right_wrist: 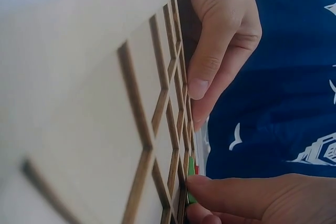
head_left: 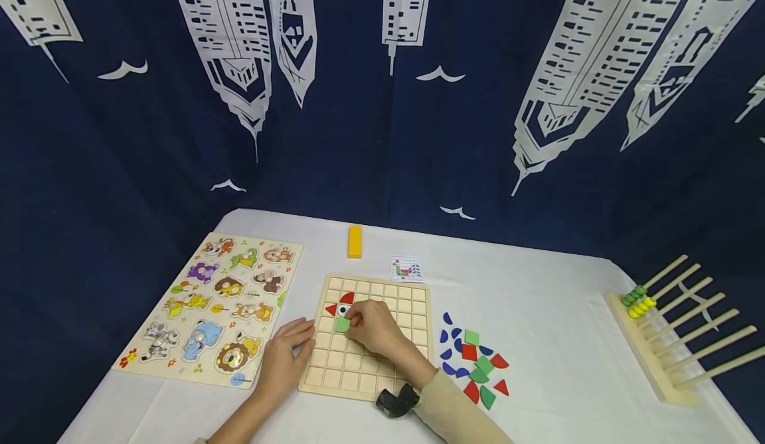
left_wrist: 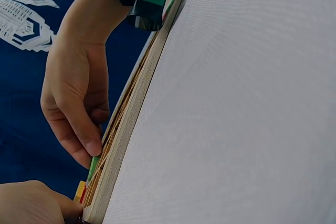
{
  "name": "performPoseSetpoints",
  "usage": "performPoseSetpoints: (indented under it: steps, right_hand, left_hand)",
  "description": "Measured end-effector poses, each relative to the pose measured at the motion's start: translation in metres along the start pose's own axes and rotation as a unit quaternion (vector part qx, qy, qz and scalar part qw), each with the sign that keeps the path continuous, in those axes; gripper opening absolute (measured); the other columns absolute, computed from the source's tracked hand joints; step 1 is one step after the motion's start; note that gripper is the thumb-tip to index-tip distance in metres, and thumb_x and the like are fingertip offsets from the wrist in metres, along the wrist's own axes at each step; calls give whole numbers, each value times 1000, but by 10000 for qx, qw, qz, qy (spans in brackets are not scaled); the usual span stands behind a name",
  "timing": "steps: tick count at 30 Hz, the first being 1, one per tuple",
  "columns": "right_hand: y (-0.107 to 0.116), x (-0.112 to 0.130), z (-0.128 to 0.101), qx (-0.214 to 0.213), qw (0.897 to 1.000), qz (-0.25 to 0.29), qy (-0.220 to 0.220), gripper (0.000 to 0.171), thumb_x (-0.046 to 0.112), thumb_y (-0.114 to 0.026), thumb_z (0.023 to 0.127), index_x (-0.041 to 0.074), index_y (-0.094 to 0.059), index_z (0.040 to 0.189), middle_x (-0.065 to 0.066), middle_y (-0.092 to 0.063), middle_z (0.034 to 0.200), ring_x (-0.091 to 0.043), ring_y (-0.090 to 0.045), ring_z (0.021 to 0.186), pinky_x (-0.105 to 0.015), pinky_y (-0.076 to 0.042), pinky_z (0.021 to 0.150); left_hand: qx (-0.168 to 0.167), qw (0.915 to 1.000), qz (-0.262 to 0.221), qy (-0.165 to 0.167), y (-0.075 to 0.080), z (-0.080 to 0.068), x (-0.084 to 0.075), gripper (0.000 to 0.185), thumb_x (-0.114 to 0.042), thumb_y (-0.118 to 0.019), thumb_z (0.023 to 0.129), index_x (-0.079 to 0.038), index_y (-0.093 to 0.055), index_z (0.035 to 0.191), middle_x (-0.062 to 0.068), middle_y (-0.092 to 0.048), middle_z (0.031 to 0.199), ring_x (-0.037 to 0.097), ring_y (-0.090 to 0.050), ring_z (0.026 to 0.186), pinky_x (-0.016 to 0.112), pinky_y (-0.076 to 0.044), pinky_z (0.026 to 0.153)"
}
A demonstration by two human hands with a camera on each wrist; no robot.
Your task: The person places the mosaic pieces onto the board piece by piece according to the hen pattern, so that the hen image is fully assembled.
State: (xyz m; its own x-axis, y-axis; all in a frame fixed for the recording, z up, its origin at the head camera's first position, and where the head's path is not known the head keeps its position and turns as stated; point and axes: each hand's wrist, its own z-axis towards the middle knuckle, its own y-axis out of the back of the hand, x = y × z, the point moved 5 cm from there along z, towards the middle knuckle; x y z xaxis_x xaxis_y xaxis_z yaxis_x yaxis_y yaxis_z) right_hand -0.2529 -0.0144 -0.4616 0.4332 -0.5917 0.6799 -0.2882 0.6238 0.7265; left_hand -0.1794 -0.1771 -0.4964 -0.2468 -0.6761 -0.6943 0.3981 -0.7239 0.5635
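Note:
A wooden grid board point(head_left: 373, 394) lies on the white table. My right hand point(head_left: 375, 328) reaches over it and pinches a green square point(head_left: 342, 325) at a cell in the left part; in the right wrist view the thumb covers part of this green square point(right_wrist: 191, 162). Just beyond it sit a red quarter-circle point(head_left: 347, 297), a red triangle point(head_left: 331, 310) and a round eye piece point(head_left: 342, 310). My left hand point(head_left: 285, 361) rests against the board's left edge, its fingers fairly straight. In the right wrist view the left hand's thumb point(right_wrist: 199, 87) lies along the board's rim.
Loose blue, red and green pieces point(head_left: 469, 352) are scattered right of the board. A small pattern card point(head_left: 406, 269) and a yellow block point(head_left: 355, 242) lie behind it. An animal puzzle point(head_left: 209, 311) is at the left, a wooden peg rack with beads point(head_left: 651, 351) at the far right.

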Motion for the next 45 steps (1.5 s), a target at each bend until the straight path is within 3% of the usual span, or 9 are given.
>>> performPoseSetpoints:
  steps: [10, 15, 20, 26, 31, 36, 45]
  right_hand:
    - [8, 3, -9, 63, 9998, 133, 138, 20, -1, -77, 76, -1, -72, 96, 2, -63, 71, -1, -50, 61, -15, -46, 58]
    - [32, -4, -29, -60, 9998, 108, 177, 21, 0, -74, 79, 0, -72, 100, 3, -64, 76, -3, -51, 66, -16, -46, 59]
    - [70, -29, -61, -521, 9985, -67, 141, 19, -1, -73, 81, 0, -72, 100, 3, -65, 79, -2, -52, 68, -17, -46, 59]
    - [124, -79, -99, -1236, 9878, -524, -788, 22, 1, -75, 81, 3, -72, 103, 1, -65, 81, -8, -53, 70, -18, -44, 54]
    - [152, -123, -124, -1249, 9761, -685, -1644, 24, 6, -74, 83, 4, -71, 107, -3, -66, 85, -14, -52, 72, -18, -46, 55]
    - [154, -140, -130, -1046, 9734, -633, -1938, 24, 7, -75, 82, 4, -71, 106, -2, -65, 84, -14, -52, 71, -19, -45, 57]
    - [136, -143, -126, -817, 9710, -530, -2183, 26, 3, -75, 81, 3, -71, 106, -2, -62, 85, -15, -50, 74, -18, -45, 56]
  left_hand:
    - [55, 10000, 2, 68, -1, 1, 0, 25, 6, -75, 77, 7, -72, 102, 14, -72, 114, 35, -64, 114, 51, -49, 100]
    - [20, 10000, 28, 36, 0, 0, -1, 25, 6, -76, 76, 7, -72, 101, 15, -72, 113, 34, -64, 114, 51, -49, 99]
    - [-14, 10000, 74, -3, 1, 0, -3, 25, 6, -76, 75, 7, -72, 101, 14, -73, 112, 34, -65, 112, 50, -50, 99]
    - [-26, 10000, 55, 37, 3, 0, -4, 25, 6, -76, 76, 7, -73, 100, 14, -73, 111, 34, -65, 112, 50, -49, 99]
    - [-10, 10000, 59, 54, 2, -1, -3, 25, 5, -76, 76, 7, -73, 101, 13, -73, 112, 34, -65, 113, 50, -49, 99]
    - [-64, 9999, 93, 57, 2, -1, -1, 25, 5, -77, 75, 7, -73, 100, 13, -73, 111, 34, -65, 113, 49, -49, 99]
    - [-26, 9999, 81, 55, 1, -1, -2, 24, 3, -77, 76, 6, -73, 100, 13, -73, 111, 33, -65, 113, 48, -48, 99]
